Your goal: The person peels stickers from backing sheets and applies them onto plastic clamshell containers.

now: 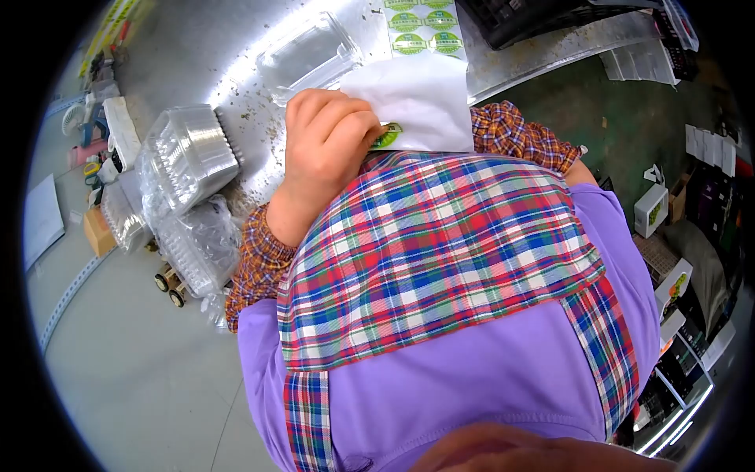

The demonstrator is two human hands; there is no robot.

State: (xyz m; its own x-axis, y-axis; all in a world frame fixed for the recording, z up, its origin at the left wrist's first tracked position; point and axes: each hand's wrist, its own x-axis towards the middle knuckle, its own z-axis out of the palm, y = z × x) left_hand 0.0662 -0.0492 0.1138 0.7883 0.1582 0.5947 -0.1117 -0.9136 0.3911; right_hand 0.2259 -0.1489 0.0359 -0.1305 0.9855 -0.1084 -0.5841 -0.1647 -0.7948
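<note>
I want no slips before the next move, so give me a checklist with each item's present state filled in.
1. Left hand at the green oval sticker: ok, fingertips on it.
2. Sticker free of the white paper sheet: cannot tell, fingers cover part of it.
3. Right hand's hold: cannot tell, the hand is hidden; the brown-and-orange plaid right sleeve shows.
4. Clear rectangular plastic container at hand: ok, just beyond the left hand.
5. Spare containers: ok, a nested stack of clear plastic containers stands to the left.
6. Shiny metal tabletop clean: not ok, dark specks scattered.
</note>
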